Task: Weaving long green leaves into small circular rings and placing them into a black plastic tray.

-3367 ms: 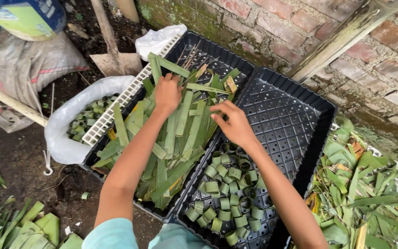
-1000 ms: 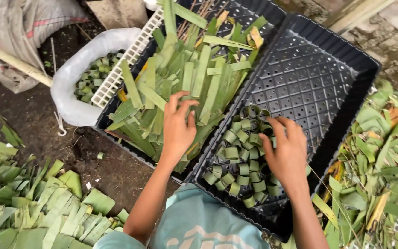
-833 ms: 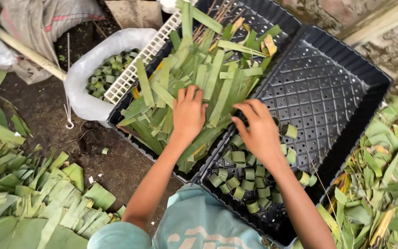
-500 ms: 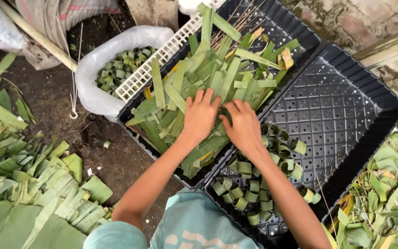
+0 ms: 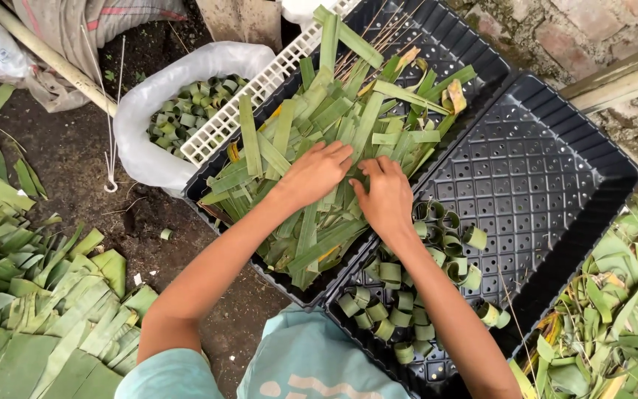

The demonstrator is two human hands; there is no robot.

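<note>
Right hand (image 5: 387, 198) has crossed from the leaf rings (image 5: 400, 284) onto the cut leaf strips (image 5: 319, 140), beside left hand (image 5: 316, 171); both flat, fingers loosely spread, gripping nothing.

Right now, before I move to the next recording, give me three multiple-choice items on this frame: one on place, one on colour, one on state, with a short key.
1. Where do both hands rest?
A. on the cut leaf strips in the left tray
B. inside the white sack
C. on the brick wall

2. What colour are the two trays?
A. white
B. black
C. red

3. In what state are the leaf pieces in the right tray?
A. flat, uncut
B. rolled into small rings
C. tied in bundles

Key: 1 A, the left hand and right hand lie on the leaf strips. 2 B, the left tray and right tray are black. 3 B, the leaf rings are curled loops.
</note>
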